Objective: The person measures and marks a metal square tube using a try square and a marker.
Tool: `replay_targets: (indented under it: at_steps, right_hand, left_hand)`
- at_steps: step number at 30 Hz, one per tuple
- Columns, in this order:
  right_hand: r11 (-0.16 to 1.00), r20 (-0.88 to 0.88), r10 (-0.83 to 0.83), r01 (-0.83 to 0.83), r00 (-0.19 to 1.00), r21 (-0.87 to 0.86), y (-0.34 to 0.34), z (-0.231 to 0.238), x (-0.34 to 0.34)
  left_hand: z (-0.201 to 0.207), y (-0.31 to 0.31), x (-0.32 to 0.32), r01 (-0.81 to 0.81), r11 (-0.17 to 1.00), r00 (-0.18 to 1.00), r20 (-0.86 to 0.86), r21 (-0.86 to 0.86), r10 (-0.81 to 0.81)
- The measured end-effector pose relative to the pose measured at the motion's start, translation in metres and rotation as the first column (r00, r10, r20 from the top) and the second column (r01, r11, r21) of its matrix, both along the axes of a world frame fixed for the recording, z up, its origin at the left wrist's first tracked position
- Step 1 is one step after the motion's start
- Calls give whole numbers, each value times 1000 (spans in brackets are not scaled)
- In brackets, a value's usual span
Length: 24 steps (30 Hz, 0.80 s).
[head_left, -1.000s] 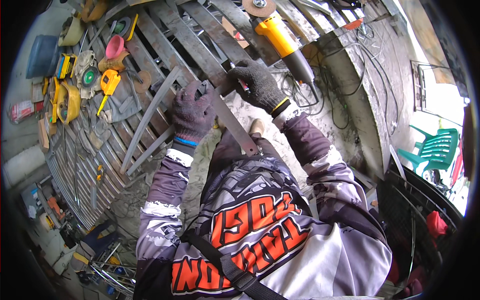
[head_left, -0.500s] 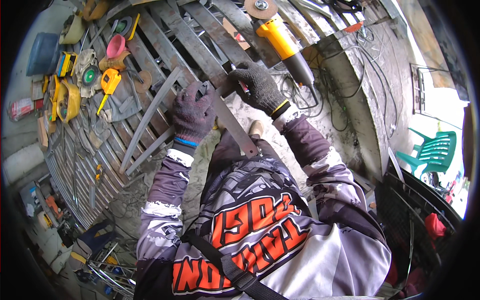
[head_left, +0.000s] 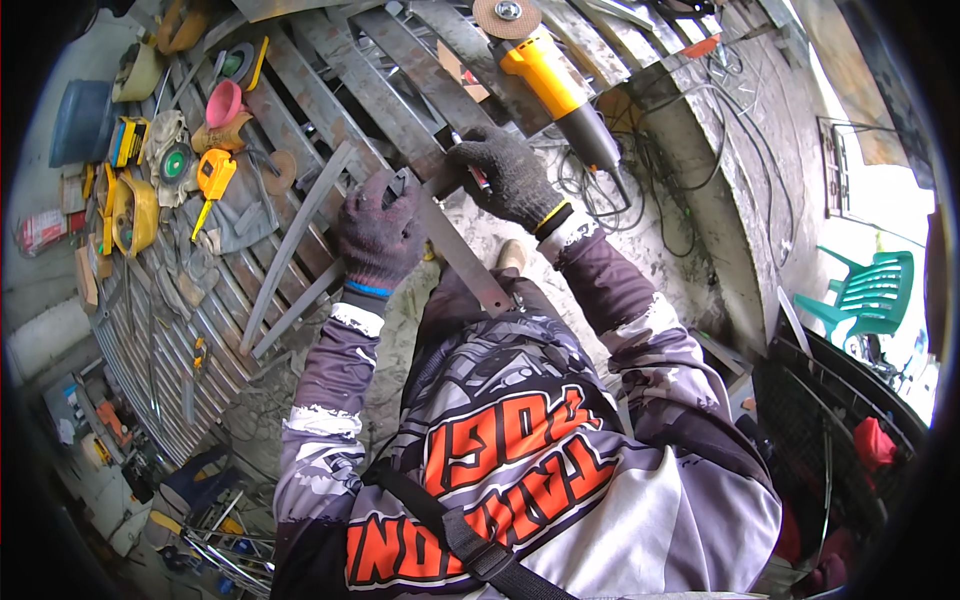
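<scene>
My left hand [head_left: 382, 228], in a dark knitted glove, is closed at the edge of the slatted metal bench. It grips the upper end of a steel try square [head_left: 465, 258], whose blade slants down toward my waist and has a hole near its end. Beside it my right hand [head_left: 508, 178], in a dark grey glove, is closed round a slim white-and-red marker [head_left: 478, 176] with its tip pointing up and away. Its fingers rest close to the square's short arm and the end of a flat steel bar [head_left: 415, 130]. My fingers partly hide the square's corner.
An orange angle grinder [head_left: 548, 80] lies at the bench's right, its cord hanging over. Loose steel strips [head_left: 297, 245] lie left of my hand. Farther left are a yellow tape measure [head_left: 215, 172], a respirator [head_left: 173, 160] and a pink bowl [head_left: 228, 103]. A green chair [head_left: 870, 290] stands right.
The bench and tools have shifted slightly up and left in the view. Both hands keep their grips, and the square stays almost in the same place.
</scene>
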State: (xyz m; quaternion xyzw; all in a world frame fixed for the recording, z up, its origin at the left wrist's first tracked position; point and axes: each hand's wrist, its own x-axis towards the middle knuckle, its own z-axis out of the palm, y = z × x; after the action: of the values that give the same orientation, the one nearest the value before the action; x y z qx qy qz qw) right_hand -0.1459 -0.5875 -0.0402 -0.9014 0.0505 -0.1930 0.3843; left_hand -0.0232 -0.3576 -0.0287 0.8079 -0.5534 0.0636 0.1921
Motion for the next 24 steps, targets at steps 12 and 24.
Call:
replay_targets:
  at_steps: [12, 24]
  right_hand:
    - [1000, 4, -7, 7, 1000, -10, -1, -1, 0]
    - [1000, -2, 10, -10, 1000, 20, 1, -2, 0]
  left_hand:
    - [5, -1, -1, 12, 999, 999, 33, -43, -10]
    - [2, 0, 0, -7, 1000, 1000, 24, -17, 7]
